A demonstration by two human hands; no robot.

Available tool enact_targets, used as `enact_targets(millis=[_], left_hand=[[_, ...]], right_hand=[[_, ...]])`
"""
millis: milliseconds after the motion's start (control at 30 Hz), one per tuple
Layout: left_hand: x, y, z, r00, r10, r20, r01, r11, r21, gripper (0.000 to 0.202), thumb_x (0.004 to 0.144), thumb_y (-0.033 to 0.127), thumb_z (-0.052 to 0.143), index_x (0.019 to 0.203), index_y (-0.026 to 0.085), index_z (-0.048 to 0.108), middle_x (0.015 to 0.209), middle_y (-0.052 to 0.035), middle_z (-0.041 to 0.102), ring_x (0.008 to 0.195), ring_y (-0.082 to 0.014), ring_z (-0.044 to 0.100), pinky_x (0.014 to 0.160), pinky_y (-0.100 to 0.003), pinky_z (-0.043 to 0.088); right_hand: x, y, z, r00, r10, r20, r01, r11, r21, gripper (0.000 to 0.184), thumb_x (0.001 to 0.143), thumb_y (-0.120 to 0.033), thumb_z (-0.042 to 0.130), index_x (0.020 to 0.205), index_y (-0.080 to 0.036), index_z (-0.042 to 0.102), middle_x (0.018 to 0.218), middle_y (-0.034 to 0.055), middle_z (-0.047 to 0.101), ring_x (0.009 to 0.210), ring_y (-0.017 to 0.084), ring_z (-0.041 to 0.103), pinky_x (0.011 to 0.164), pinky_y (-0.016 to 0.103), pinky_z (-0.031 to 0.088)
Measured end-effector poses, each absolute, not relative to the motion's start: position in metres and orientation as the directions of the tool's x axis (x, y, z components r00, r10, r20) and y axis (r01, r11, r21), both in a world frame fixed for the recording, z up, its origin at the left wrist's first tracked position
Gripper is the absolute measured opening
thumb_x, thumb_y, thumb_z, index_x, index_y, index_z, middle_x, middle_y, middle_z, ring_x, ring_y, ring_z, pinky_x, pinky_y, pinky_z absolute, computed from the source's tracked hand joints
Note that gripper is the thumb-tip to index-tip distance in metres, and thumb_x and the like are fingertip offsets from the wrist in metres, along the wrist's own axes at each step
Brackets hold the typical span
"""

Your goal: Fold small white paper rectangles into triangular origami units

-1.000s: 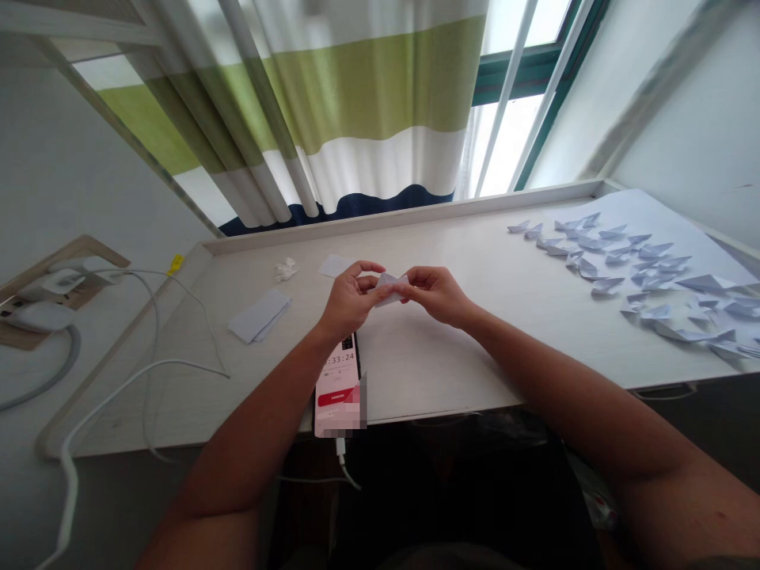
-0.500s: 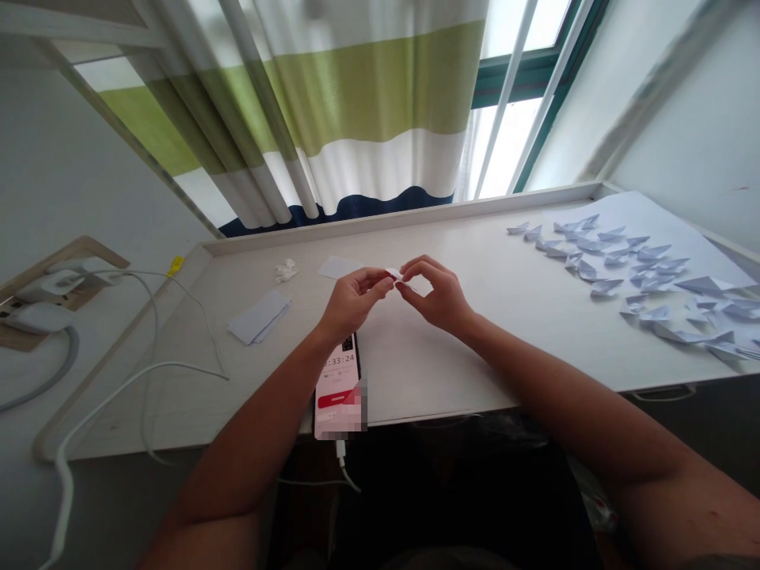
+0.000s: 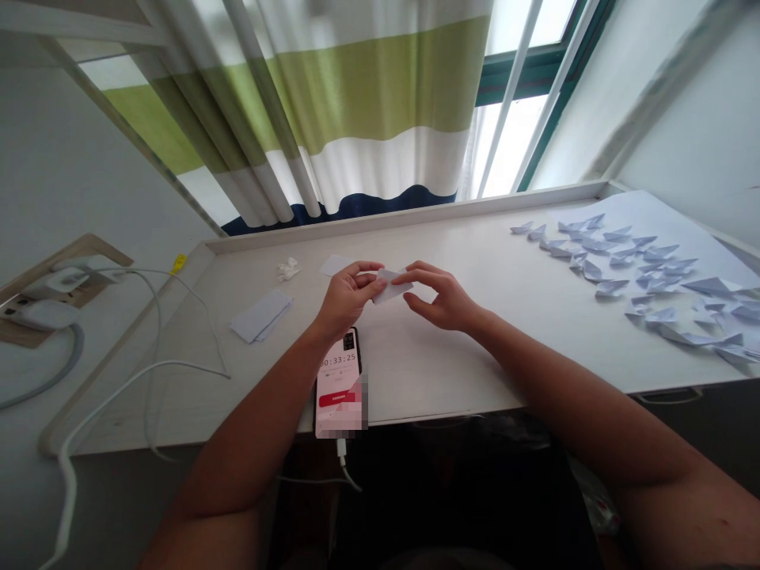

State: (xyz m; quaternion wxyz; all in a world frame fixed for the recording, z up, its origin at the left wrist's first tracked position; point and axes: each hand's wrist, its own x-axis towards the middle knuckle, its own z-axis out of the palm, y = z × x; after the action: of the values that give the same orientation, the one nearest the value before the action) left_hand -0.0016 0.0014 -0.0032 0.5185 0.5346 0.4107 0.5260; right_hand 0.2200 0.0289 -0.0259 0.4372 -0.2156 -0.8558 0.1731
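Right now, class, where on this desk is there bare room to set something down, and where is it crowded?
Bare desk lies between the right hand and the folded paper pieces. Another bare patch lies between the paper slips and the white cable. The far right is crowded with folded pieces, and the phone sits under the left hand.

Bare desk [image 3: 475, 332] lies open between the phone [image 3: 340, 384] and folded paper pieces [image 3: 629, 261]; leftward, paper slips [image 3: 261, 314] and probably loose cables [image 3: 148, 372] crowd it.
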Motion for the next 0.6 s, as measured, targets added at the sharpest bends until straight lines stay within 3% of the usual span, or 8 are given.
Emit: enact_targets(millis=[100,267,433,600], left_hand=[[-0.0062,0.0021,-0.0031,0.121,0.986,0.11,-0.047,-0.105,0.993,0.044,0.074,0.034,0.096,0.108,0.018,0.073,0.083,-0.0031,0.079,0.072,-0.0149,0.069,0.07,-0.028,0.051],[-0.009,0.0051,-0.0068,0.121,0.978,0.168,0.017,-0.171,0.985,0.042,0.075,0.032,0.093,0.11,0.016,0.076,0.093,-0.0065,0.08,0.083,-0.0175,0.072,0.076,-0.031,0.054],[-0.0075,0.0028,-0.0054,0.145,0.962,0.232,0.032,-0.238,0.971,0.048,0.079,0.026,0.088,0.123,0.02,0.071,0.1,-0.0048,0.079,0.094,-0.0199,0.075,0.088,-0.035,0.058],[-0.007,-0.0002,-0.0031,0.259,0.895,0.363,0.054,-0.389,0.92,0.036,0.081,0.019,0.082,0.114,0.021,0.07,0.112,-0.0067,0.077,0.103,-0.021,0.074,0.093,-0.037,0.059]], right_hand=[[0.2199,0.0302,-0.0259,-0.53,0.552,0.644,0.163,0.812,-0.561,0.028,0.095,-0.014,0.065,0.118,-0.025,0.078,0.109,0.007,0.077,0.095,0.022,0.071,0.089,0.041,0.061],[0.2184,0.0313,-0.0292,-0.53,0.617,0.582,0.171,0.75,-0.639,0.027,0.091,-0.018,0.074,0.117,-0.024,0.08,0.11,0.0072,0.08,0.093,0.022,0.073,0.088,0.042,0.064],[0.2177,0.0338,-0.0287,-0.471,0.667,0.577,0.129,0.7,-0.703,0.023,0.094,-0.031,0.079,0.116,-0.026,0.082,0.111,0.0082,0.08,0.095,0.024,0.074,0.087,0.044,0.067],[0.2166,0.0349,-0.0273,-0.339,0.728,0.596,0.037,0.643,-0.765,0.023,0.094,-0.046,0.082,0.108,-0.028,0.084,0.107,0.0076,0.08,0.099,0.025,0.075,0.09,0.047,0.068]])
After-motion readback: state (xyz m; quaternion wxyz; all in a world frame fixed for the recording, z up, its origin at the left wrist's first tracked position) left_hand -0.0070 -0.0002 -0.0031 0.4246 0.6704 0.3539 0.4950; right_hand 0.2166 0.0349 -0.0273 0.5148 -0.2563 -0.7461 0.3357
